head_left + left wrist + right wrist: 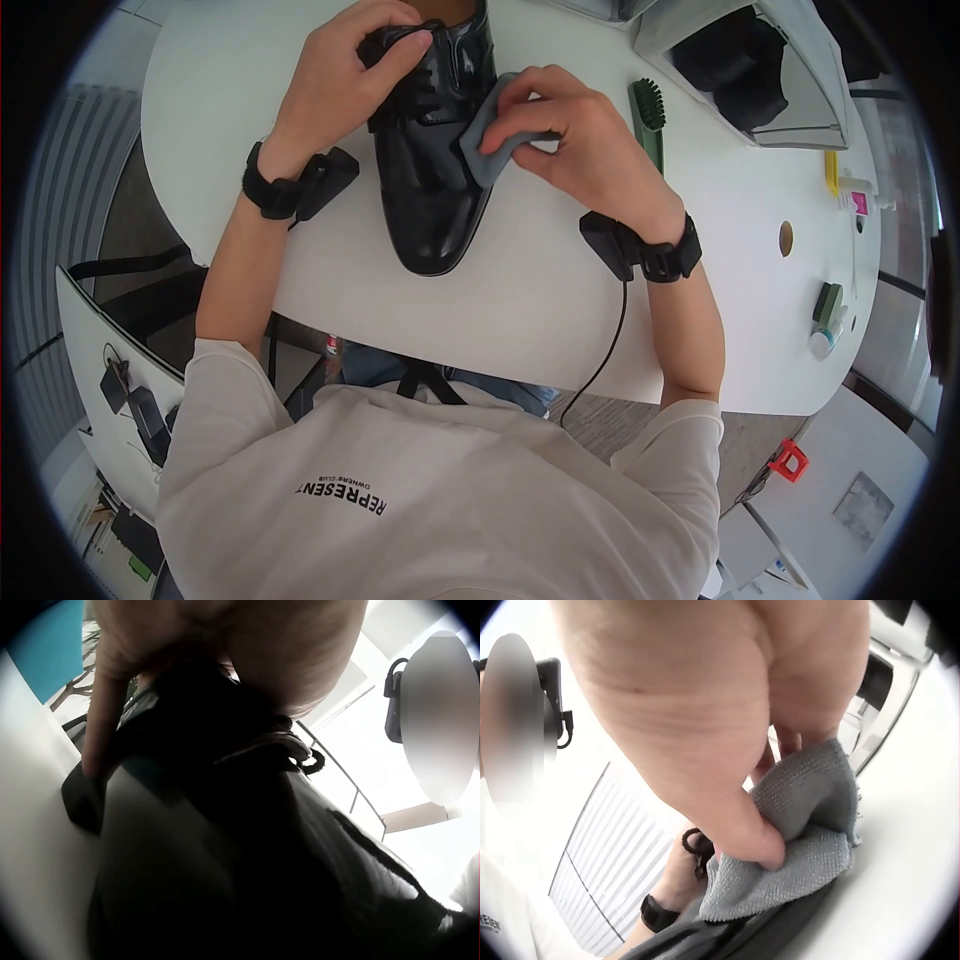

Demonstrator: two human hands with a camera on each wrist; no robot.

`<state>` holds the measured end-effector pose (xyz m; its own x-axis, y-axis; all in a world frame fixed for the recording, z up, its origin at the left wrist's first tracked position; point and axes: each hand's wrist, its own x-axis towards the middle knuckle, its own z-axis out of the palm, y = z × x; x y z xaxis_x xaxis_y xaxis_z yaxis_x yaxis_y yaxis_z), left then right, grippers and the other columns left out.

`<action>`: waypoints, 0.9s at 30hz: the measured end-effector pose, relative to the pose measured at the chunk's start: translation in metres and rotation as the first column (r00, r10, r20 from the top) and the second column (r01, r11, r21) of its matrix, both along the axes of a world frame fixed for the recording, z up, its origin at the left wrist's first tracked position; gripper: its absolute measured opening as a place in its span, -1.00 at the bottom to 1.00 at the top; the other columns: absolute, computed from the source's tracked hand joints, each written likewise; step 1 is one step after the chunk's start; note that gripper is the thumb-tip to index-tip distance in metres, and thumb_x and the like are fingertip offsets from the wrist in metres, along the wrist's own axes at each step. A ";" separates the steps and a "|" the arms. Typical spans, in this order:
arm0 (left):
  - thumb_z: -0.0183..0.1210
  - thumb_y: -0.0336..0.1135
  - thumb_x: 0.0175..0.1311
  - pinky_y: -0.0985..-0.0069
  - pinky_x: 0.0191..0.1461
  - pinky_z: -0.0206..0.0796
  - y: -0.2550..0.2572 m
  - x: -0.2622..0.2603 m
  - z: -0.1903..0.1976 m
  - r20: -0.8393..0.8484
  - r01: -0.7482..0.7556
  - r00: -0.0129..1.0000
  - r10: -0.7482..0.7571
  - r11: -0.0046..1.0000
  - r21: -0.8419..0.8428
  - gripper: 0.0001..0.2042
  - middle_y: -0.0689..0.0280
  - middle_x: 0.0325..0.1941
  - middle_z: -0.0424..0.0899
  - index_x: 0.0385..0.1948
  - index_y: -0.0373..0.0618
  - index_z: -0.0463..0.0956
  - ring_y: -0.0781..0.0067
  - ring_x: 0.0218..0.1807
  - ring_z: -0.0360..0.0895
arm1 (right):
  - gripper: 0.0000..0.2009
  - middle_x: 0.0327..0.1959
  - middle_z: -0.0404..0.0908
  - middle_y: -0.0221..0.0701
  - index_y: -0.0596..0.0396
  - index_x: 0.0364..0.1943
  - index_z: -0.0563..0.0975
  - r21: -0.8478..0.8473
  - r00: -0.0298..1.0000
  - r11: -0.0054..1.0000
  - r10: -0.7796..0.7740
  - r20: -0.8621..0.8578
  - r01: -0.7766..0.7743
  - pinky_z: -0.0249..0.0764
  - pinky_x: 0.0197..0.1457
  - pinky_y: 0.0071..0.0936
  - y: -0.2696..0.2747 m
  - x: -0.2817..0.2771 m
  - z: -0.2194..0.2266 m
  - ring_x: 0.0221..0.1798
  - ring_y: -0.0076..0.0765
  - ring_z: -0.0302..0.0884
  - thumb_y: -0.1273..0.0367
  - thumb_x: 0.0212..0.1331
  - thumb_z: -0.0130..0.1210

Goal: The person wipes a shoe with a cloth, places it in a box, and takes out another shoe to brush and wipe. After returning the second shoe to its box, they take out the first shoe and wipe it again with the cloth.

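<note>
A glossy black leather dress shoe (430, 200) rests on the white table, its toe toward the person. My left hand (335, 85) grips the shoe near its opening, with the thumb over the lacing area and the fingers around the far side. In the left wrist view the shoe (187, 855) appears dark beneath that palm. Between the thumb and fingers of my right hand (585, 135) is a folded grey cloth (480, 150), held against the shoe's right side. The cloth's woven texture (780, 881) shows clearly in the right wrist view, bunched under the thumb.
Right of the right hand lies a green brush (649, 105) with dark bristles. A white-framed case (810, 70) with black items stands at the back right. Along the right edge are a small bottle (826, 340), another green-backed brush (827, 300) and a pink-labelled bottle (856, 198).
</note>
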<state>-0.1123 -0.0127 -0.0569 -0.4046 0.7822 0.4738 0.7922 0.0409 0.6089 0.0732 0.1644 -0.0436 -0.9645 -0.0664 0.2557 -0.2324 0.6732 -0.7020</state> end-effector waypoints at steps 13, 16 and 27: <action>0.11 -0.21 0.37 0.72 -0.02 0.25 0.007 0.006 -0.021 0.514 -0.097 0.857 0.033 0.990 0.098 -0.74 0.43 -0.20 0.58 -0.11 -0.22 0.52 0.70 -0.16 0.44 | -0.74 -0.23 0.53 -0.38 -0.01 -0.32 0.65 -0.045 0.971 0.987 -0.159 -0.179 0.153 0.48 -0.26 -0.44 0.009 -0.009 -0.002 -0.24 -0.23 0.53 0.65 -0.09 0.14; 0.08 -0.20 0.38 0.71 0.00 0.24 0.008 0.005 -0.022 0.602 -0.052 0.798 -0.038 0.990 0.131 -0.73 0.43 -0.20 0.57 -0.09 -0.22 0.50 0.70 -0.15 0.43 | -0.74 -0.23 0.53 -0.38 -0.01 -0.30 0.64 -0.117 0.957 0.975 -0.209 -0.202 0.188 0.48 -0.30 -0.44 0.006 -0.007 -0.004 -0.27 -0.25 0.54 0.64 -0.06 0.14; -0.02 -0.24 0.44 0.70 -0.20 0.11 0.010 -0.003 -0.016 0.586 0.100 0.792 -0.173 0.983 0.154 -0.83 0.50 -0.37 0.31 -0.32 -0.11 0.37 0.69 -0.32 0.21 | -0.86 -0.34 0.47 -0.43 0.14 -0.52 0.54 0.120 0.930 0.926 0.365 -0.050 -0.357 0.44 -0.15 -0.44 -0.058 0.025 0.029 -0.19 -0.32 0.42 0.56 -0.27 0.20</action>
